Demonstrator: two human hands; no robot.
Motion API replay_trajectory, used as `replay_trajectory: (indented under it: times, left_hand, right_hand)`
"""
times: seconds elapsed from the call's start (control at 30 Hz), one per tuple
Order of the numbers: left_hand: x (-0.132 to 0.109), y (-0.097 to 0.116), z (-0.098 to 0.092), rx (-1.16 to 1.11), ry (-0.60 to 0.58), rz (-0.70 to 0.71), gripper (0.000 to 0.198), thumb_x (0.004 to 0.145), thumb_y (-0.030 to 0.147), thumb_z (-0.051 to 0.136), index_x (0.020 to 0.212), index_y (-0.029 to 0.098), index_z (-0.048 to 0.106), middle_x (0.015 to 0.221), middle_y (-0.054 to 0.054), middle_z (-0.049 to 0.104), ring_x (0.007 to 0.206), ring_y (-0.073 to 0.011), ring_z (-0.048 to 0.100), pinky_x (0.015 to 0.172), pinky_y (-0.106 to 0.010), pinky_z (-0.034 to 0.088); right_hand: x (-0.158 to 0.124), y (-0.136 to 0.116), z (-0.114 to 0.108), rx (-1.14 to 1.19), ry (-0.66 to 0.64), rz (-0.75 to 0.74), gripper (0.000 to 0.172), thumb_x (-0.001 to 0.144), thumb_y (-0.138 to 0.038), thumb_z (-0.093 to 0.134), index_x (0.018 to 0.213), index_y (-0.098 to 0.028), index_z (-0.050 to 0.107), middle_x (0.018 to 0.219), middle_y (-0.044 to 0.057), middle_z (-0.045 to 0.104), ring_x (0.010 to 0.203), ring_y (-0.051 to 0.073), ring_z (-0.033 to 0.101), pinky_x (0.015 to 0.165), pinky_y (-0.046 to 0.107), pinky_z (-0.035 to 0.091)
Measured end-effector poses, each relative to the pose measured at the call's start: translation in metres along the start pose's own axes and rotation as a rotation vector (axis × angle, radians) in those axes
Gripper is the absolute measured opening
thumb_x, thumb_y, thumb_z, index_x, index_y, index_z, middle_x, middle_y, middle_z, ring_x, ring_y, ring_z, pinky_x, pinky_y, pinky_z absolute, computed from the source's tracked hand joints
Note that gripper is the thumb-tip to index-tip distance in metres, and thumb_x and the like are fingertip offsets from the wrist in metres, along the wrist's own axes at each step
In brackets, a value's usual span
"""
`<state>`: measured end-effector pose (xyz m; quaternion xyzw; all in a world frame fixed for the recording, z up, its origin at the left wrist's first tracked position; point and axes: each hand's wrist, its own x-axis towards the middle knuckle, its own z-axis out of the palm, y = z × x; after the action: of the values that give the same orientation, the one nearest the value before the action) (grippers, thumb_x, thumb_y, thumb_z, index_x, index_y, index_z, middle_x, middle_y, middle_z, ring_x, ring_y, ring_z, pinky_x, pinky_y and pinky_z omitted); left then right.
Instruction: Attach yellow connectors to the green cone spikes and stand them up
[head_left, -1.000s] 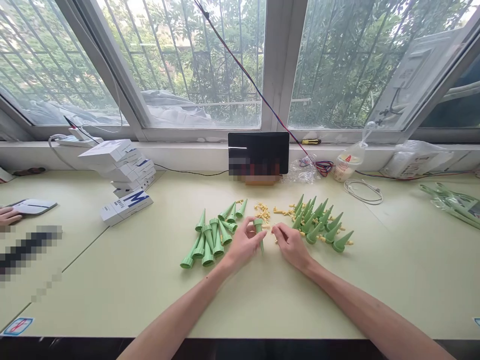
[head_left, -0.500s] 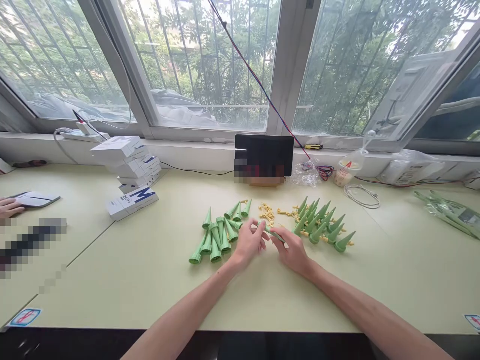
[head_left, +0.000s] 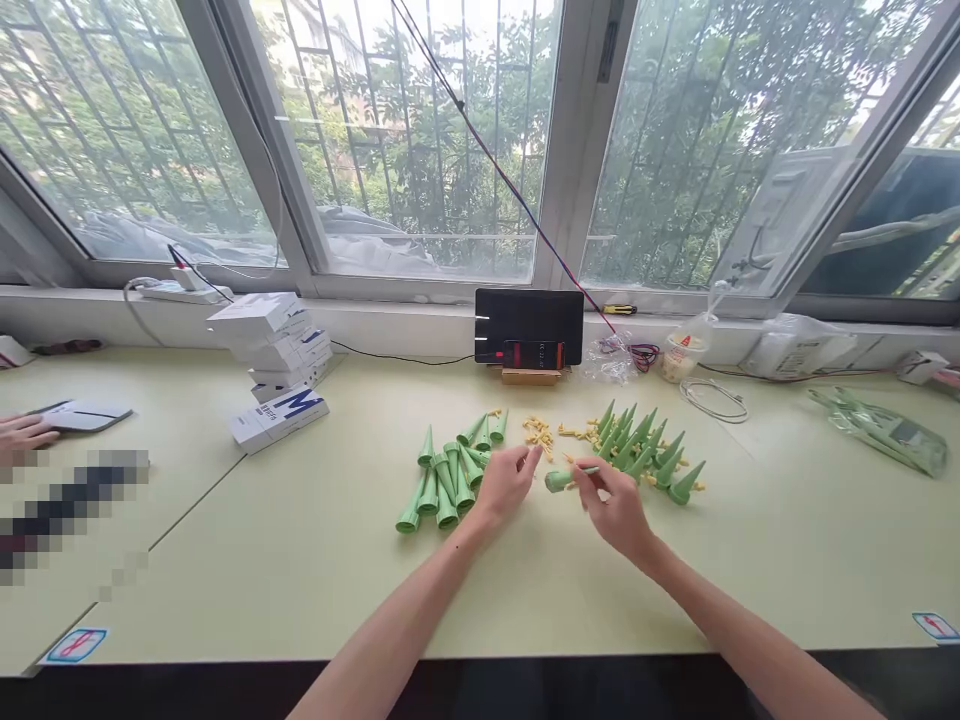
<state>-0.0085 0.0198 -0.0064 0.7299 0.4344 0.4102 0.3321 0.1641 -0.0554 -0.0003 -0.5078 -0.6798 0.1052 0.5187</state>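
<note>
A green plastic cone-shaped spike [head_left: 559, 481] is held in my right hand [head_left: 616, 508], its wide end towards the left. My left hand [head_left: 508, 482] has its fingers pressed together just in front of the pile of small yellow plastic pieces [head_left: 538, 435]; what they hold, if anything, is hidden. Several loose green spikes [head_left: 447, 480] lie and stand left of my left hand. On the right, close to my right hand, more green spikes [head_left: 685, 484] stand in rows, with yellow pieces poking from their lower sides.
Behind the piles a dark screen [head_left: 525, 310] stands with a phone [head_left: 534, 355] before it. Stacked white boxes [head_left: 281, 345] are at left, beside another person's hand [head_left: 26, 432]. A cup in a bag [head_left: 682, 355], a coiled cable [head_left: 716, 400] and bagged green parts [head_left: 881, 430] lie at right.
Both hands were at one green spike; now only my right hand holds it, slightly further right. My left hand has come off it and closed near the yellow pieces. The view has tilted up.
</note>
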Motion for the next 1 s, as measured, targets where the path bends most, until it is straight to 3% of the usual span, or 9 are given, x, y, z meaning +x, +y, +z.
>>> replay_trajectory:
  times: [0.13,0.27,0.43,0.67,0.83,0.93,1.0]
  left_hand:
    - [0.0,0.001,0.001,0.013,-0.033,0.031,0.05,0.094,0.05,0.04,0.056,0.019,0.031,0.053,0.004,0.028,0.052,-0.0106,0.027,0.054,-0.026,0.02]
    - [-0.005,0.002,0.007,0.096,-0.117,0.085,0.048,0.093,0.046,0.043,0.055,0.019,0.029,0.052,0.005,0.025,0.051,-0.0104,0.021,0.053,-0.027,0.016]
    - [-0.007,0.001,0.009,0.174,-0.181,0.148,0.046,0.093,0.04,0.043,0.056,0.019,0.027,0.051,0.005,0.023,0.05,-0.0104,0.02,0.054,-0.028,0.016]
    - [-0.006,-0.002,0.01,0.234,-0.193,0.146,0.044,0.094,0.038,0.042,0.058,0.019,0.024,0.052,0.005,0.023,0.052,-0.0104,0.018,0.054,-0.028,0.016]
    - [-0.008,-0.003,0.011,0.237,-0.214,0.158,0.044,0.094,0.038,0.041,0.059,0.019,0.024,0.052,0.005,0.022,0.051,-0.0105,0.019,0.054,-0.028,0.018]
    - [-0.009,-0.003,0.012,0.232,-0.214,0.159,0.044,0.094,0.038,0.042,0.059,0.019,0.025,0.052,0.005,0.023,0.051,-0.0105,0.019,0.054,-0.028,0.018]
    - [-0.009,-0.002,0.012,0.24,-0.214,0.167,0.043,0.094,0.036,0.042,0.058,0.019,0.026,0.051,0.006,0.022,0.051,-0.0105,0.019,0.054,-0.027,0.018]
  right_hand:
    - [-0.004,-0.013,-0.046,-0.172,0.023,0.078,0.026,0.094,-0.041,0.051,0.081,-0.021,0.061,0.057,0.0,0.057,0.047,0.014,0.048,0.049,0.026,0.04]
    - [-0.006,-0.004,-0.075,-0.287,0.027,0.153,0.027,0.094,-0.042,0.05,0.078,-0.021,0.058,0.053,-0.002,0.05,0.045,0.013,0.041,0.047,0.025,0.036]
    - [-0.009,0.023,-0.08,-0.358,-0.132,0.258,0.031,0.093,-0.044,0.046,0.073,-0.021,0.054,0.048,-0.004,0.045,0.043,0.014,0.04,0.045,0.025,0.033]
    - [-0.011,0.038,-0.084,-0.438,-0.135,0.338,0.028,0.091,-0.043,0.044,0.077,-0.021,0.053,0.051,-0.003,0.05,0.045,0.015,0.047,0.048,0.025,0.036]
    - [-0.012,0.031,-0.083,-0.53,0.038,0.272,0.02,0.089,-0.041,0.051,0.09,-0.021,0.054,0.051,-0.006,0.05,0.043,0.013,0.047,0.049,0.024,0.039]
    - [-0.011,0.021,-0.079,-0.595,0.262,0.132,0.018,0.091,-0.037,0.053,0.092,-0.02,0.055,0.053,-0.006,0.05,0.046,0.012,0.05,0.05,0.023,0.039]
    - [-0.008,0.011,-0.071,-0.576,0.317,0.014,0.015,0.092,-0.033,0.053,0.089,-0.019,0.056,0.054,-0.005,0.051,0.046,0.011,0.051,0.051,0.021,0.039]
